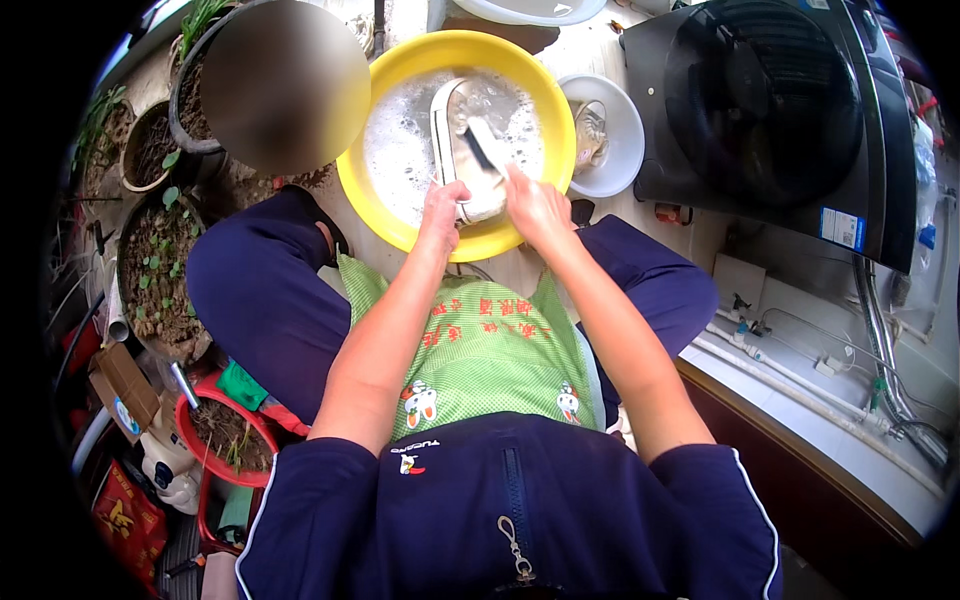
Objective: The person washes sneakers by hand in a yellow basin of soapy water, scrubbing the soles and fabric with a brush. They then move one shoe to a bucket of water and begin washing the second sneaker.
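Note:
A yellow plastic basin (555, 176) of sudsy water stands on the floor between my knees. Inside it a wet, light-coloured shoe (442, 124) with a white sole edge lies tilted, toe away from me. My left hand (444, 214) grips the shoe at its near end. In my right hand (536, 202) is a white scrubbing brush (486, 144) with dark bristles, which rests against the shoe. Just right of the basin, a pale plastic bowl (626, 139) holds another beige shoe (590, 135).
A black front-loading washing machine (757, 112) stands at the right, with water pipes (787, 360) below it. Potted plants (161, 262) line the left side, near a red pot (184, 424) and a cardboard box (124, 382). Another pale basin (532, 11) is at the top edge.

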Motion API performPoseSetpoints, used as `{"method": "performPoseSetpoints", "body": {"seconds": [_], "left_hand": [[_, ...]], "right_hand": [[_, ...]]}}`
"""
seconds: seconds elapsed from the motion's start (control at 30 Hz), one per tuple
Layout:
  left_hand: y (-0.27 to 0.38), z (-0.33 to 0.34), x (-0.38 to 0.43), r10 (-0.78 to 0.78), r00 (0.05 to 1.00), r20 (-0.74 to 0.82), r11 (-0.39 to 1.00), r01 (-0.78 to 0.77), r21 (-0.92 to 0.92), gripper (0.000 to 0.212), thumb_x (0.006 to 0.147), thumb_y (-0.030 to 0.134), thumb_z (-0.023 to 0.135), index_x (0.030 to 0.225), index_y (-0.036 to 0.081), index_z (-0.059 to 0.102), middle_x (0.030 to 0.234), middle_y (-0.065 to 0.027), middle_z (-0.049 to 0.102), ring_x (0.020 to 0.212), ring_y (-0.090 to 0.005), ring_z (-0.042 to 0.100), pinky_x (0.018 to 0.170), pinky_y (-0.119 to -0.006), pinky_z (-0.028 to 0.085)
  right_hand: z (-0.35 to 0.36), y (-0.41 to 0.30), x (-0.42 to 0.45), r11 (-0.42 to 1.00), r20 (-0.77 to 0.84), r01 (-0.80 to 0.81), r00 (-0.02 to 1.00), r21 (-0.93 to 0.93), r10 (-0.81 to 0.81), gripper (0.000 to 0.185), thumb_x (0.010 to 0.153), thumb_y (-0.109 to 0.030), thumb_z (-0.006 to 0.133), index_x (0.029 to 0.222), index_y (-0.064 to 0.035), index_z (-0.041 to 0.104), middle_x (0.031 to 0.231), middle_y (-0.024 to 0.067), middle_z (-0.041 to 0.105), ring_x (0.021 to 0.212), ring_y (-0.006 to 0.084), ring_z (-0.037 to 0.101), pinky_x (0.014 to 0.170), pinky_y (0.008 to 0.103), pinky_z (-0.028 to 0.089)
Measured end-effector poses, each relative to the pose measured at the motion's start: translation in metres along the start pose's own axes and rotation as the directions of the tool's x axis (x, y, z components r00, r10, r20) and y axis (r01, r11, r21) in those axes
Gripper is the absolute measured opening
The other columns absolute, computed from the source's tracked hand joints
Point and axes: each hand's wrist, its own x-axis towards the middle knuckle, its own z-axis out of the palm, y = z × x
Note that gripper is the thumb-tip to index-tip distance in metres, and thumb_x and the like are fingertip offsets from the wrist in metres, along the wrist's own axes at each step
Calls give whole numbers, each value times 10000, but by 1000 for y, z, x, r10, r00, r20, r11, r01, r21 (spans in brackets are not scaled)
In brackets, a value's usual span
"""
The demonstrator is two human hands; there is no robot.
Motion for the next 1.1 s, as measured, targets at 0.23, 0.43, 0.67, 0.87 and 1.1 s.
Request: {"method": "performPoseSetpoints", "body": {"seconds": [0.23, 0.43, 0.67, 0.87, 1.1], "left_hand": [[24, 2, -8, -26, 999, 41, 971, 35, -238, 446, 822, 299, 607, 1127, -10, 507, 967, -125, 613, 820, -224, 630, 719, -355, 529], [27, 5, -11, -34, 998, 56, 981, 44, -190, 511, 869, 411, 548, 1178, 6, 507, 1036, -142, 627, 868, -232, 647, 749, -349, 528], [29, 0, -7, -83, 995, 61, 930, 99, -353, 569, 897, 513, 433, 1240, 62, 478, 1120, -123, 603, 967, -264, 615, 828, -421, 506], [21, 2, 0, -139, 989, 48, 942, 147, -301, 582, 896, 534, 409, 1261, 84, 463, 1153, -110, 584, 1013, -266, 590, 877, -449, 470], [13, -13, 18, -68, 997, -27, 917, 52, -396, 541, 887, 517, 448, 1230, 103, 498, 1117, -89, 603, 1014, -246, 586, 864, -449, 478]], "right_hand": [[7, 10, -38, 995, -60, 101, 993, 16, -100, 355, 898, -275, 419, 1215, -146, 513, 879, 233, 619, 859, 413, 582, 764, 481, 459], [8, 4, -1, 999, -23, 53, 998, 5, -53, 362, 904, -294, 408, 1221, -152, 515, 873, 234, 620, 867, 408, 582, 771, 476, 453], [-7, -22, -41, 993, 17, 109, 994, 52, -110, 343, 898, -291, 429, 1177, -142, 562, 864, 233, 623, 846, 401, 591, 775, 461, 459], [15, -22, 11, 927, -66, 218, 976, 307, -208, 386, 859, -266, 506, 1173, -48, 560, 1006, 252, 603, 936, 377, 589, 843, 396, 447], [24, -14, 7, 795, 9, 153, 981, 587, -195, 506, 829, -233, 549, 1226, 72, 472, 1143, 241, 571, 1095, 239, 548, 922, 291, 399]]}}
